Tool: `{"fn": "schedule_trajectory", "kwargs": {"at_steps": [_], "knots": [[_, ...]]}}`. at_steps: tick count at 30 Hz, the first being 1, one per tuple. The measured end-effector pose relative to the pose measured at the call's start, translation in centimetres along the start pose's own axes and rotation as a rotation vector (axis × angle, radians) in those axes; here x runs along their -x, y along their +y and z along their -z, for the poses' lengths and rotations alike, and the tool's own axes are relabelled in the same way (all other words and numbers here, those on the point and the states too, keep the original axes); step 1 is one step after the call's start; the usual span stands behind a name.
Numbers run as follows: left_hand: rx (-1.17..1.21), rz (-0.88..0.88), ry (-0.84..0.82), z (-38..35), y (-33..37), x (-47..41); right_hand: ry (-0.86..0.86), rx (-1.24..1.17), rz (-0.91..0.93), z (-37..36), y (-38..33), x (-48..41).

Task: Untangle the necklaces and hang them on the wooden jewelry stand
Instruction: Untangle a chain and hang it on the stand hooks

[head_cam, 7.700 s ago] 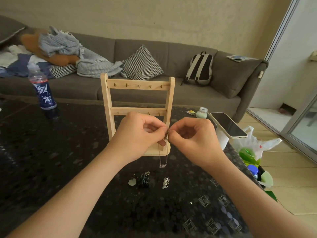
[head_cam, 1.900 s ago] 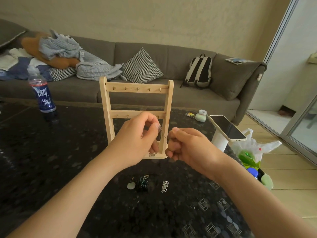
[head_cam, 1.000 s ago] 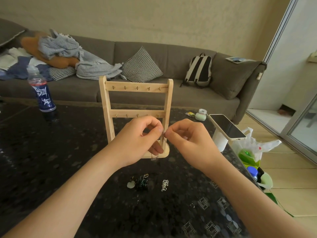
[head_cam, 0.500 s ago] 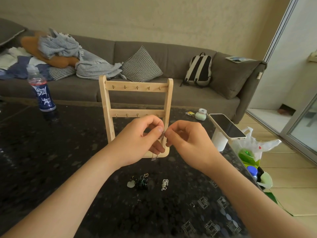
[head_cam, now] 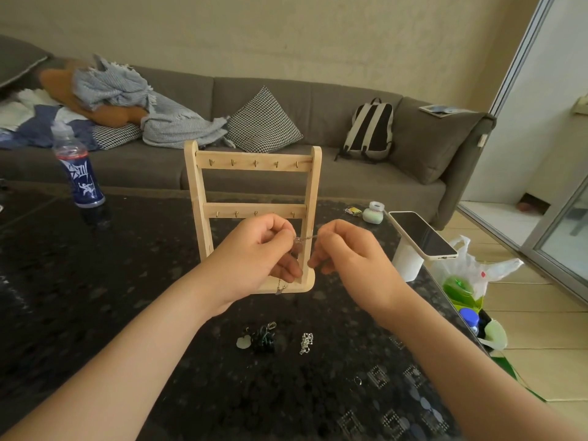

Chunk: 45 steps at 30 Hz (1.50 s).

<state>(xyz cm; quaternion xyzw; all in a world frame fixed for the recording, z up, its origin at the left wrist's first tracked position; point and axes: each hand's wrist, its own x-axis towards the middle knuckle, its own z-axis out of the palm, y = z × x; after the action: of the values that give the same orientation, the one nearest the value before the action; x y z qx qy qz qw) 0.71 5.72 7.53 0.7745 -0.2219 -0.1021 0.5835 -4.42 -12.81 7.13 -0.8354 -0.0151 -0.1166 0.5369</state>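
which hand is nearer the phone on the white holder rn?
Right. The right hand sits just left of the phone, pinching the necklace chain. The left hand is farther left, in front of the wooden jewelry stand, pinching the same chain.

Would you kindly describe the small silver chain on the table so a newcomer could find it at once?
Start at the wooden jewelry stand on the dark speckled table. Nearer the camera than its base lie two small heaps, apart. The silver chain is the right-hand one, bright and pale, unlike the dark tangle with a pale green pendant on its left.
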Motion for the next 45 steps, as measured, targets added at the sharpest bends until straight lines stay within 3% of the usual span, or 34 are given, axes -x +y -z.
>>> {"fn": "schedule_trajectory", "kwargs": {"at_steps": [3, 9, 16, 24, 33, 45], "knots": [[0.039, 0.017, -0.038, 0.1, 0.1, 0.1, 0.076, -0.105, 0.010, 0.3, 0.0, -0.2], [0.035, 0.030, -0.052, -0.2, 0.2, 0.1, 0.049, -0.302, -0.073, 0.4, -0.1, -0.4], [-0.012, -0.033, -0.041, -0.1, 0.3, 0.4, 0.014, -0.290, -0.083, 0.4, -0.1, -0.2], [0.189, 0.095, 0.030, -0.5, 0.5, 0.3, 0.067, -0.378, -0.097, 0.3, 0.2, -0.1], [0.215, 0.112, 0.017, -0.8, 0.6, 0.4, 0.071, -0.034, 0.010, 0.3, 0.1, 0.4], [0.128, 0.063, 0.096, -0.9, 0.4, 0.3, 0.064, 0.201, 0.096, -0.4, 0.5, -0.1]]}}
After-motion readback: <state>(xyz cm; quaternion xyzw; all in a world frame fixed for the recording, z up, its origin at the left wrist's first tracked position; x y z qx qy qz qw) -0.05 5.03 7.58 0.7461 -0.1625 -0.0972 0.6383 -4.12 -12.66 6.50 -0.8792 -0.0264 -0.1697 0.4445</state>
